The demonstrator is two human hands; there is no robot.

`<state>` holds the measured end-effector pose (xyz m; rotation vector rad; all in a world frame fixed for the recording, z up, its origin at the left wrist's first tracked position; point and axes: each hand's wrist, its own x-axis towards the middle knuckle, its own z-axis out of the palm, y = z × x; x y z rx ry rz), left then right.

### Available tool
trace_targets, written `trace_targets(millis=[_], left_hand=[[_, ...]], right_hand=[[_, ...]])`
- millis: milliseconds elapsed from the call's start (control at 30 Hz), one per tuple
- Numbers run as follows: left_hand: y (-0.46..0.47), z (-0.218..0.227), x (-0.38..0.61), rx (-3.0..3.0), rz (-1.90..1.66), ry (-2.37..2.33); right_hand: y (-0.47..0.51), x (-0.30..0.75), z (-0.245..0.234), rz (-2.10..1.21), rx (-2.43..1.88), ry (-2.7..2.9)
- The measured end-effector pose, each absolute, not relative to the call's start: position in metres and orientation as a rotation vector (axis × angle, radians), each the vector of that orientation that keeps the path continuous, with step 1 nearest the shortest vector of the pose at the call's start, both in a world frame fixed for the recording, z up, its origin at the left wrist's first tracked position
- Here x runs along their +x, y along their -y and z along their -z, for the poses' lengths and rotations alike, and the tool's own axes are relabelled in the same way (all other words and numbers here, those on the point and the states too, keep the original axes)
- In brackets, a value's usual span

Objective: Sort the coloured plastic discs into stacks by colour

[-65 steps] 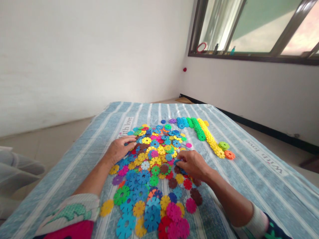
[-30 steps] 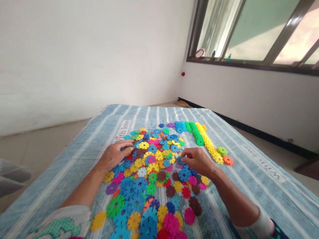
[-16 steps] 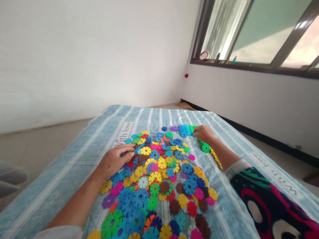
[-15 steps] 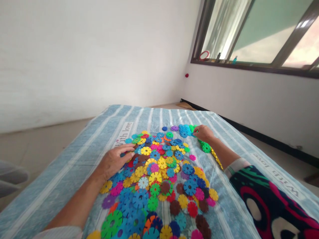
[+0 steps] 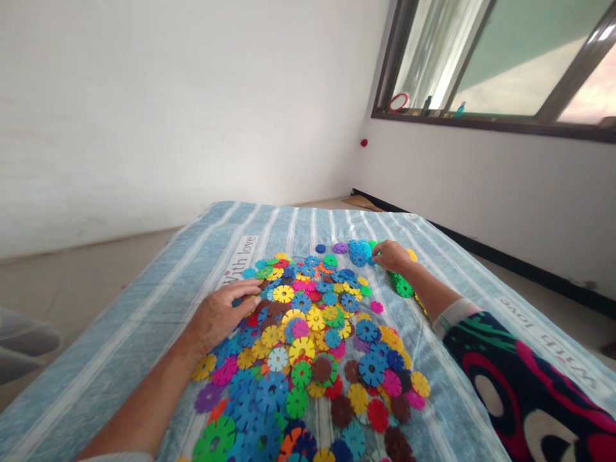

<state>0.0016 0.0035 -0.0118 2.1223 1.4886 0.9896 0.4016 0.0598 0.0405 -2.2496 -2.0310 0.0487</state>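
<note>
A wide heap of plastic snowflake discs (image 5: 301, 350), notched round the rim and in many colours, is spread over the striped cloth. My left hand (image 5: 219, 314) rests at the heap's left edge, thumb and fingers apart, fingertips touching brown and dark discs. Farther back on the right, my right hand (image 5: 392, 255) is closed in a pinch at a small pile of blue discs (image 5: 359, 252). A blue disc shows at its fingertips, partly hidden by the fingers. Green discs (image 5: 402, 286) lie in an overlapping row below the right wrist; yellow ones are partly covered by the forearm.
Purple discs (image 5: 341, 248) and a dark blue disc (image 5: 321, 248) lie left of the blue pile. The blue striped cloth (image 5: 192, 256) covers the table, whose far edge faces a white wall (image 5: 183, 115). A window (image 5: 500, 64) with small items on its sill is at the upper right.
The view has shifted slightly, so the discs sit a little differently in the picture. Both hands keep nearly the same places; yellow discs now show behind my right wrist.
</note>
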Motion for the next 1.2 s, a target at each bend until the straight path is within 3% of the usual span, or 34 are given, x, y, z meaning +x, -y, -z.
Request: trace_targets(millis=[1200], left_hand=[[-0.007,0.012,0.002,2.134,-1.029,-1.478]], right_hand=[[-0.029,0.394,-0.039,0.120,-2.245,1.955]])
